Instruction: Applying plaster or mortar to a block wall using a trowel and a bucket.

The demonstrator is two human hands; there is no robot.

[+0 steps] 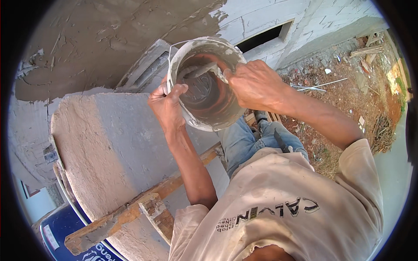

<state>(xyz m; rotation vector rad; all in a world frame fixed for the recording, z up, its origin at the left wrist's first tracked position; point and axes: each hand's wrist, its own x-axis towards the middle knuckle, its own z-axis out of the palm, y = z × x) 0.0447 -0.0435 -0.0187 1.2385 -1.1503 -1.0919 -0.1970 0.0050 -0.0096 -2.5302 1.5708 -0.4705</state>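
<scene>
I hold a mortar-smeared bucket [204, 117] up in front of me, its orange inside showing through grey residue and its wire handle raised. My left hand [170, 104] is closed on its left rim. At the right rim my right hand [257, 85] is closed on a pale, mortar-coated tool [211, 68] reaching inside the bucket; its exact shape is unclear.
Beside me lies a mortar-coated board [87, 143] with wooden battens [104, 219] and a blue container [58, 235]. Wet grey render [100, 43] covers part of the block wall [261, 13], which has openings. Debris and scrap wood [365, 52] lie on the dirt ground.
</scene>
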